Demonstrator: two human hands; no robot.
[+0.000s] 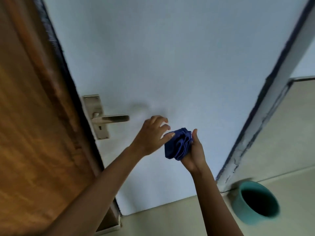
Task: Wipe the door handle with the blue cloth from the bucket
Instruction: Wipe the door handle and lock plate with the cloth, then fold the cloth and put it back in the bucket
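Observation:
A metal lever door handle on a long backplate sits at the left edge of the pale blue door. The bunched blue cloth is held in front of the door, to the right of and a little below the handle. My right hand grips the cloth from the right side. My left hand is against the cloth's left edge, thumb touching it, fingers spread and slightly blurred. A teal bucket stands on the floor at the lower right, its inside dark.
A brown wooden door frame or panel runs down the left side. The door's right frame slants down to the bucket. Beige floor lies to the right and below the door.

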